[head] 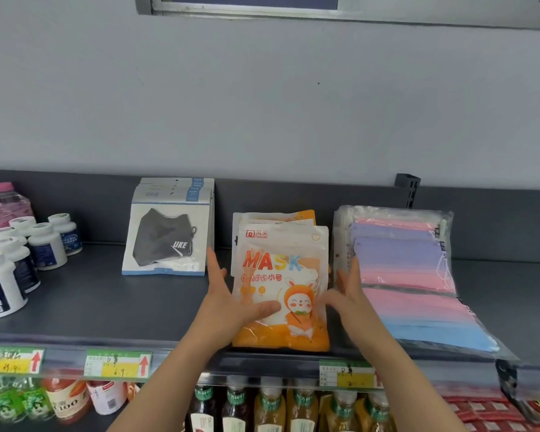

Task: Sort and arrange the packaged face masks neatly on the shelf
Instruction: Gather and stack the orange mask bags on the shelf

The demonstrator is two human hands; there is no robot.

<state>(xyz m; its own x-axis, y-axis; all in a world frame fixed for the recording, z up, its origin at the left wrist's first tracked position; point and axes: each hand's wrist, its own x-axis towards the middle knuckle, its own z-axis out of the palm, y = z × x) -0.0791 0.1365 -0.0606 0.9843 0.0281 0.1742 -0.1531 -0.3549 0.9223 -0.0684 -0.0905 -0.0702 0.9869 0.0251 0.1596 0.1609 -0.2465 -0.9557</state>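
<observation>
Packets [281, 275] in orange, printed "FENGMI" and "MASK" with a cartoon rabbit, lie stacked mid-shelf [91, 300] near the front edge. The left hand [228, 304] presses their left side, thumb across the front; the right hand [349, 300] stands against their right side. Both grips are wide, fingers straight. Black "UKE" mask packs [166, 238] lean at left, and clear bags of pastel masks [402, 275] lie at right.

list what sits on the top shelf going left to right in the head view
white jars → black mask packs → orange mask packs → pastel mask packs
</observation>
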